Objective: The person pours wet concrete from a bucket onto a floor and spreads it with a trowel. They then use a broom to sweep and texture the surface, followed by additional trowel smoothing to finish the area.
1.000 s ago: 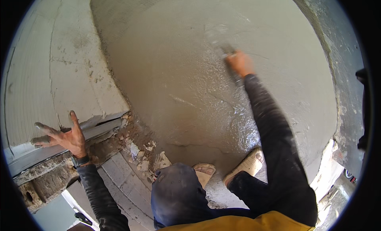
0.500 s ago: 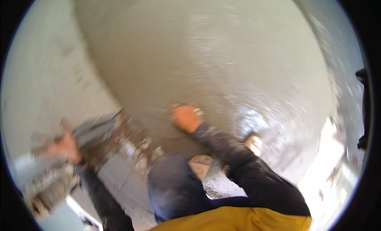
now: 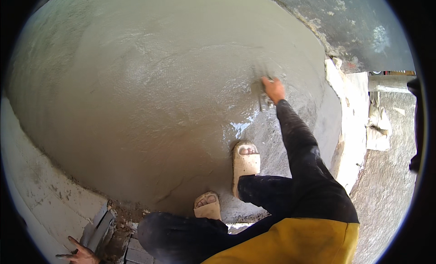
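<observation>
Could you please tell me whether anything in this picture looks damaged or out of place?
Two things. A thin, uneven line, perhaps a crack, breaks the smooth wet cement left of the left sandal. Crumbly rubble lies at the cement's lower-left edge, looking untidy beside that surface.

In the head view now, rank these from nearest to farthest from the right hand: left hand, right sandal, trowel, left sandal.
From the right hand:
1. Trowel: in its grip, blurred.
2. Right sandal: below it, slightly left.
3. Left sandal: lower and farther left.
4. Left hand: at the lower left edge.
</observation>
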`<state>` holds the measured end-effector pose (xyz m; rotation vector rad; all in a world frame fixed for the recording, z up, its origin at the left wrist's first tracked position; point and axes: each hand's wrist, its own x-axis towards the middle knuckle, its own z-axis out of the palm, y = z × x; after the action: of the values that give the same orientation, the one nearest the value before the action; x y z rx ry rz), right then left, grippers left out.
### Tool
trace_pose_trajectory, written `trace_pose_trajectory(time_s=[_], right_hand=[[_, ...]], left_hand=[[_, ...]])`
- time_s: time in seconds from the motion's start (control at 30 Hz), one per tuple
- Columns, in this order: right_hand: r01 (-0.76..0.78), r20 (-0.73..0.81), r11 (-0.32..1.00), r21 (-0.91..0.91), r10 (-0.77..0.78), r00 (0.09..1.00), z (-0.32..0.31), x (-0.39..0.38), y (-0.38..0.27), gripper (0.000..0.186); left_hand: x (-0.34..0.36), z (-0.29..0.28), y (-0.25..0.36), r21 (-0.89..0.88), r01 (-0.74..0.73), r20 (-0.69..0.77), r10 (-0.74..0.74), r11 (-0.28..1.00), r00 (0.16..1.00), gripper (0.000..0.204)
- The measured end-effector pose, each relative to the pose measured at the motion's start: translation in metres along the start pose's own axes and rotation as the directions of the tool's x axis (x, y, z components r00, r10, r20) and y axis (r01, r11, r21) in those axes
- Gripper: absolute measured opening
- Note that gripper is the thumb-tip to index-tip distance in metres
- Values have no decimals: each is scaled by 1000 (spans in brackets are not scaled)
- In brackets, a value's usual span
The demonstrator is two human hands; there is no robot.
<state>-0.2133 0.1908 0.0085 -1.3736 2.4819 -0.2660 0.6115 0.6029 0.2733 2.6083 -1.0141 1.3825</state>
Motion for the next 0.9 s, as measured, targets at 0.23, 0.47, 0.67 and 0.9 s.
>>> trace_pose_trajectory(time_s=[0.23,0.47,0.67,0.9], right_hand=[[-84,135,965,247,52,990,-15,-3,76,68],[528,522,847,-64,-422,741,-6,-103,65,67],[342,91,836,-430,-337,937,-37,-34,214,40],[8,-123,997,-82,-18,992,-163,-24,215,57]], left_hand=[[13,-24,25,-99,2,77,6,995,997,131],[16,-43,22,-81,-74,131,84,994,988,131],[6,-68,38,-47,-87,155,93,995,983,128],[20,-100,48,-121,-25,420,74,992,905,126]])
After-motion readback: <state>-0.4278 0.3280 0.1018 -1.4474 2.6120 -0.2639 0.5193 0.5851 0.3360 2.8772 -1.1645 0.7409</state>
